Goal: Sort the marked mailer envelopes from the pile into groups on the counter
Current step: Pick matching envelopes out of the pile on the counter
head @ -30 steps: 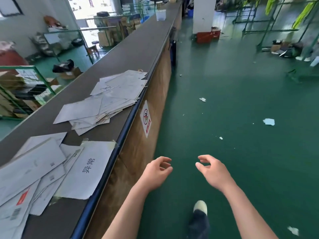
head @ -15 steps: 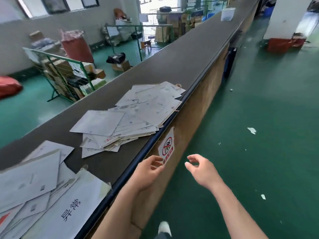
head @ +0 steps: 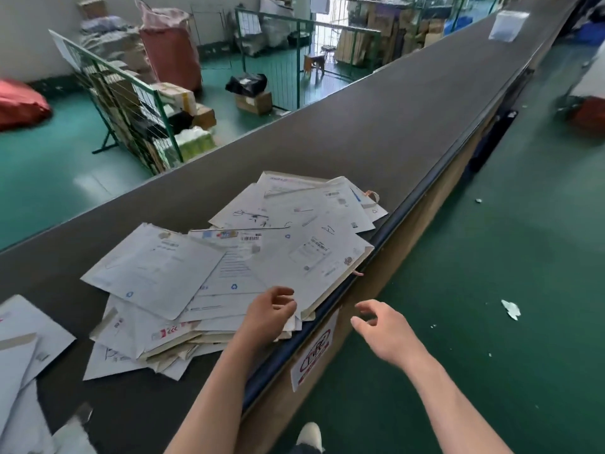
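Observation:
A loose pile of white mailer envelopes lies on the long dark counter, reaching its near blue edge. Some bear labels, barcodes and pen marks. My left hand hovers over the pile's near corner with fingers loosely curled, holding nothing; I cannot tell whether it touches the paper. My right hand hangs in the air off the counter's edge, over the green floor, fingers relaxed and empty. A second group of white envelopes lies at the lower left of the counter.
The counter's wooden side carries a red and white warning sticker. A clear plastic box stands far down the counter. Green wire fencing, boxes and sacks fill the area behind. Paper scraps lie on the green floor.
I have walked up to the farther pile, which now lies right in front of me. My left hand moved from beside the counter to over the pile's near corner; both hands stay empty.

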Demonstrator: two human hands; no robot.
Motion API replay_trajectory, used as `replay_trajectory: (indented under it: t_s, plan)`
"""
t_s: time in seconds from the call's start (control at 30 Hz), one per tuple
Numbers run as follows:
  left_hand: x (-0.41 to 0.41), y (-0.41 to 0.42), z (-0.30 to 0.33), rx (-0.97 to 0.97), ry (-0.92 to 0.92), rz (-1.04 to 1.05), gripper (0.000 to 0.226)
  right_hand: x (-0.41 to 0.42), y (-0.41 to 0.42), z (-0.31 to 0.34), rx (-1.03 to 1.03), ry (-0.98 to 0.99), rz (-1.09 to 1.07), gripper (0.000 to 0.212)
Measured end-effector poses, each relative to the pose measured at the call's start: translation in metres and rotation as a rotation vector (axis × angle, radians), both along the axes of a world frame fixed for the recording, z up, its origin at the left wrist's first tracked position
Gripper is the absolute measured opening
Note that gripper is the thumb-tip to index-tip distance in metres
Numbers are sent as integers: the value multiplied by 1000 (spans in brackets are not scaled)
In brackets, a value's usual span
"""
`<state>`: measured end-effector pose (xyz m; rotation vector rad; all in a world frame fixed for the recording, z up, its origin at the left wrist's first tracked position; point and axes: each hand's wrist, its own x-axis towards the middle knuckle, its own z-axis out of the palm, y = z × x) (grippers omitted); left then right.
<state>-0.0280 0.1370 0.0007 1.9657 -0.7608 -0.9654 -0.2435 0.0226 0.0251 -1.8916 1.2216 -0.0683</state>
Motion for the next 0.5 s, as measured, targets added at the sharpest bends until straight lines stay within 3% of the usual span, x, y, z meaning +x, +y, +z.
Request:
replay_trajectory:
  t_s: [0.27,0.5]
  plan:
    - [15,-73,-14,125,-28,80,25,36,-104,-35,126,-14,16,38]
    - [3,-125,-36,327,-135,168,46,59,-195,-83,376,-37,30,28]
